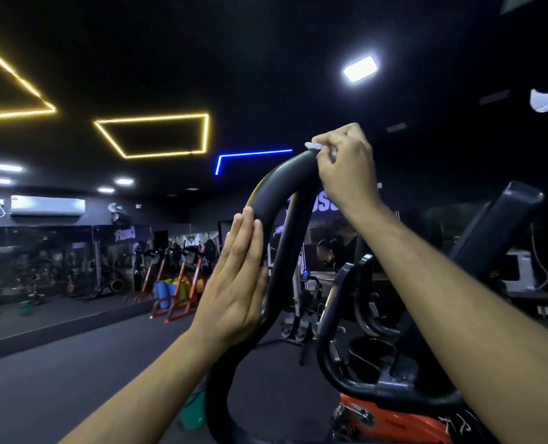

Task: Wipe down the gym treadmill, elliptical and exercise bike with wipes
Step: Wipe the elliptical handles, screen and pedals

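Head view: the right hand (346,168) is curled over the top of the black looped handlebar (279,187), pinching a white wipe (314,145) against it. The left hand (237,283) lies flat, fingers straight together, pressing the bar's left side. Orange bike frame (391,421) sits near right.

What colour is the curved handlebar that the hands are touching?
The handlebar is black; the head view shows it best.

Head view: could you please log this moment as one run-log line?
right hand: grips crumpled white wipe on curved black padded handlebar | left hand: flat against bar | wiping handlebar top
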